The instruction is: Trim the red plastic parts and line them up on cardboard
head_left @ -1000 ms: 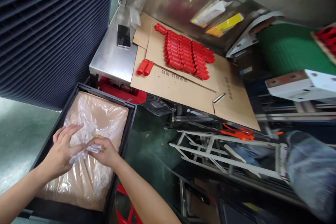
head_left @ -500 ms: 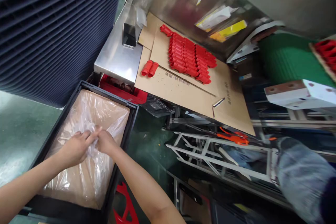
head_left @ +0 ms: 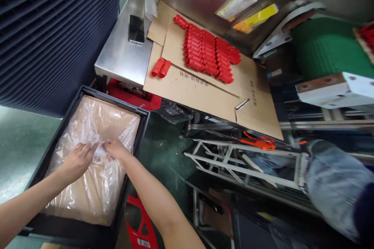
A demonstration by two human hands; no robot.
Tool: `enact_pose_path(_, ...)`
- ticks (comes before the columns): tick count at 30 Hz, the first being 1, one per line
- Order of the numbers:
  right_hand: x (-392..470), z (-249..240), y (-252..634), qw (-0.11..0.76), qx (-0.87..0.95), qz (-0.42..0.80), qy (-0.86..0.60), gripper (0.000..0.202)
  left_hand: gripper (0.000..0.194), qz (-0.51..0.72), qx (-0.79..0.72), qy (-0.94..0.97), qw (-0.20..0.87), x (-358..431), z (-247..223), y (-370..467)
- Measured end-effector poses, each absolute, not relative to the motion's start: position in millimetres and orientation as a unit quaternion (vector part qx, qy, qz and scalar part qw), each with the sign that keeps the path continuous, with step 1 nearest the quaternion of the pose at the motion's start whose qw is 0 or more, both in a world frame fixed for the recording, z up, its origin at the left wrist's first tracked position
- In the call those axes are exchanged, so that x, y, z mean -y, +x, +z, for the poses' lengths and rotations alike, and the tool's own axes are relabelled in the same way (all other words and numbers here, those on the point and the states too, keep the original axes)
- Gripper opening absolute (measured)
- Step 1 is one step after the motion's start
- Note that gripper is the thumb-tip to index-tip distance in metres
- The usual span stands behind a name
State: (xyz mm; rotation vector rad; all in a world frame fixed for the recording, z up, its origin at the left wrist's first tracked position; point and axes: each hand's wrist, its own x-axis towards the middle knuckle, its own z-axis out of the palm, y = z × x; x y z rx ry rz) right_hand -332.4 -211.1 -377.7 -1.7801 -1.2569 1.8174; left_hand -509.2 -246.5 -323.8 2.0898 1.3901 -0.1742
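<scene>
pinching the gathered clear plastic [head_left: 91, 121] in the curled fingers of my right hand [head_left: 116, 148], i have my left hand [head_left: 78, 161] just beside it, fingers bent and close together, tips at the same bunch; whether they grip it, i cannot tell. the plastic lies over brown cardboard [head_left: 117, 111] inside the black crate [head_left: 145, 121], near the worktop [head_left: 118, 59].

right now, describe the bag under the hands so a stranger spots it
Find the big dark ribbed block at left, then, lower in view, the black crate. Inside lies the bag, left hand and right hand at its bunched middle. It is clear, over brown cardboard, unlike the black plastic under the table.
</scene>
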Motion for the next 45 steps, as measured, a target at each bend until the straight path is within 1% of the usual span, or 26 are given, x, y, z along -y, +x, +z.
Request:
enact_pose_path(3, 210.3, -363.8, -324.0, 0.172, 0.434, 0.606, -0.644, 0.014, 0.032, -0.078, -0.536, 0.757, 0.365, 236.5, -326.2, -511.0)
enact_pose_path(5, 229.8, -340.7, -320.3, 0.215, 0.435, 0.583, -0.651, 0.02, 0.025, -0.103, -0.547, 0.719, 0.417, 220.7, -329.6, -513.0)
enact_pose_path(6, 244.7, -328.3, -321.0, 0.235, 0.436, 0.583, -0.644, 0.021, 0.026, -0.118, -0.55, 0.695, 0.447, 211.8, -331.3, -514.3)
enact_pose_path(7, 261.4, -317.3, -323.9, 0.246, 0.436, 0.593, -0.63, 0.016, 0.029, -0.134, -0.551, 0.67, 0.479, 203.4, -332.8, -515.5)
enact_pose_path(8, 278.1, -309.2, -329.0, 0.247, 0.433, 0.615, -0.611, 0.009, 0.034, -0.148, -0.55, 0.645, 0.509, 196.0, -333.9, -516.3)
enact_pose_path(9, 293.1, -304.9, -336.1, 0.241, 0.424, 0.638, -0.596, 0.006, 0.038, -0.161, -0.546, 0.623, 0.536, 190.2, -334.4, -516.5)
enact_pose_path(11, 312.5, -308.1, -353.8, 0.229, 0.387, 0.678, -0.581, 0.013, 0.045, -0.18, -0.536, 0.591, 0.576, 183.4, -333.5, -514.8)
enact_pose_path(13, 314.6, -322.1, -371.5, 0.23, 0.34, 0.699, -0.585, 0.019, 0.048, -0.191, -0.53, 0.574, 0.594, 181.1, -330.8, -511.5)
enact_pose_path(16, 298.5, -343.0, -385.8, 0.238, 0.283, 0.703, -0.607, 0.021, 0.044, -0.18, -0.544, 0.573, 0.586, 179.0, -325.6, -509.1)
enact_pose_path(19, 285.8, -348.7, -382.8, 0.219, 0.26, 0.712, -0.615, 0.04, 0.043, -0.14, -0.569, 0.579, 0.567, 177.7, -322.2, -510.5)
enact_pose_path(21, 285.1, -346.7, -377.2, 0.186, 0.245, 0.736, -0.603, 0.047, 0.044, -0.106, -0.586, 0.575, 0.561, 180.1, -322.2, -510.7)
enact_pose_path(24, 294.1, -344.8, -373.2, 0.125, 0.216, 0.766, -0.593, 0.051, 0.036, -0.055, -0.624, 0.573, 0.529, 186.6, -327.1, -506.6)
enact_pose_path(26, 306.4, -346.1, -374.2, 0.098, 0.207, 0.762, -0.606, 0.053, 0.029, -0.027, -0.649, 0.582, 0.49, 188.4, -334.3, -502.0)
enact_pose_path(30, 342.7, -342.8, -376.6, 0.081, 0.234, 0.72, -0.649, 0.054, 0.026, 0.002, -0.684, 0.598, 0.418, 182.2, -355.2, -494.7)
enact_pose_path(33, 360.1, -327.4, -372.0, 0.115, 0.295, 0.675, -0.666, 0.049, 0.027, 0.008, -0.693, 0.603, 0.395, 176.7, -368.4, -494.9)
enact_pose_path(36, 344.8, -316.8, -362.0, 0.193, 0.365, 0.636, -0.652, 0.033, 0.021, 0.011, -0.691, 0.608, 0.391, 173.3, -373.4, -502.0)
enact_pose_path(38, 318.2, -322.0, -354.5, 0.252, 0.396, 0.627, -0.622, 0.025, 0.017, 0.022, -0.686, 0.612, 0.392, 173.2, -371.2, -510.7)
enact_pose_path(39, 303.3, -328.4, -351.5, 0.278, 0.402, 0.63, -0.604, 0.024, 0.016, 0.032, -0.684, 0.614, 0.392, 174.8, -368.3, -515.7)
enact_pose_path(42, 268.7, -354.6, -349.0, 0.331, 0.393, 0.646, -0.564, 0.036, 0.018, 0.074, -0.674, 0.623, 0.39, 189.1, -352.3, -529.1)
enact_pose_path(45, 260.8, -375.7, -358.5, 0.364, 0.388, 0.636, -0.559, 0.033, 0.028, 0.1, -0.614, 0.665, 0.413, 210.1, -329.7, -530.0)
